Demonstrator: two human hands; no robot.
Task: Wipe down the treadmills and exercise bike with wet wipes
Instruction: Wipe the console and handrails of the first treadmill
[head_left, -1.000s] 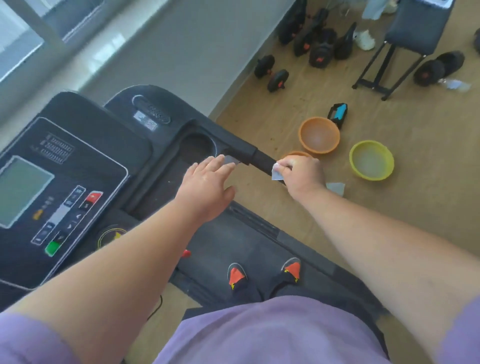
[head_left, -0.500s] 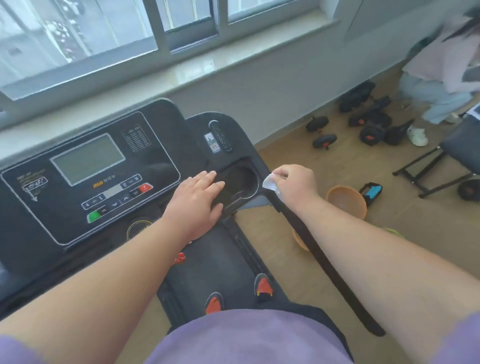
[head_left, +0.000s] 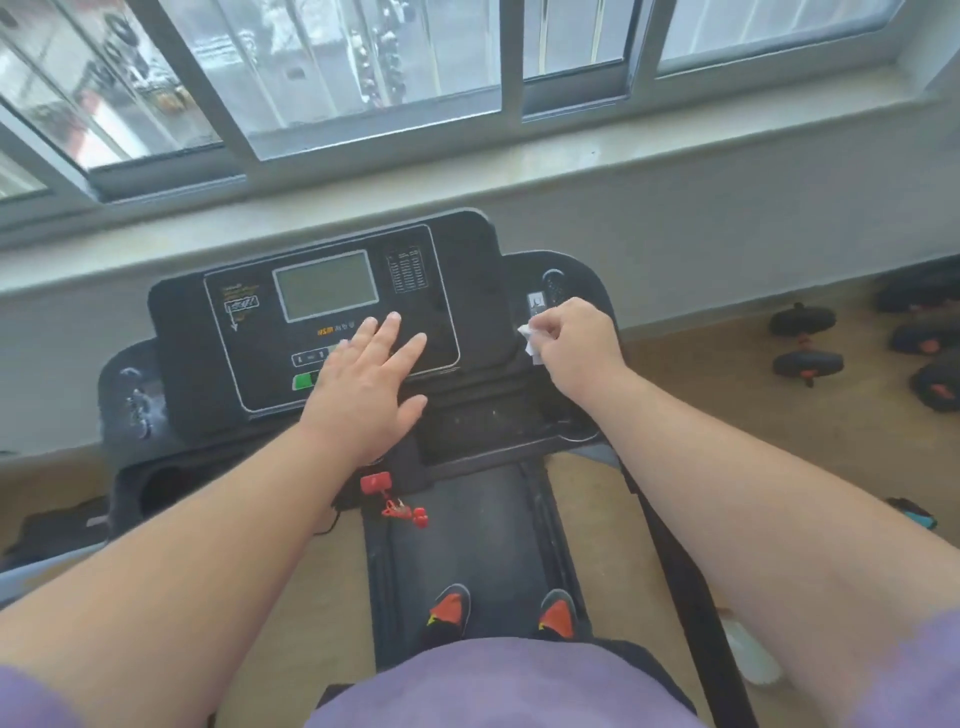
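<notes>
I stand on a black treadmill (head_left: 467, 519), facing its console (head_left: 249, 332) with a grey screen. My left hand (head_left: 371, 384) lies flat with straight fingers on the console's button panel. My right hand (head_left: 571, 343) pinches a small white wet wipe (head_left: 529, 340) and holds it against the console's right wing, beside a small sticker and speaker grille. The right handrail (head_left: 680, 571) runs back under my right forearm. A red safety key (head_left: 382, 483) hangs below the console.
A window and a grey sill (head_left: 519, 171) stand right behind the console. Black dumbbells (head_left: 805, 343) lie on the wooden floor at the right. A white object (head_left: 753, 660) lies on the floor beside the handrail. My shoes (head_left: 449, 613) are on the belt.
My view swung from the right handrail up to the console. My right hand carried the wipe from the handrail to the console's right wing. My left hand moved onto the button panel.
</notes>
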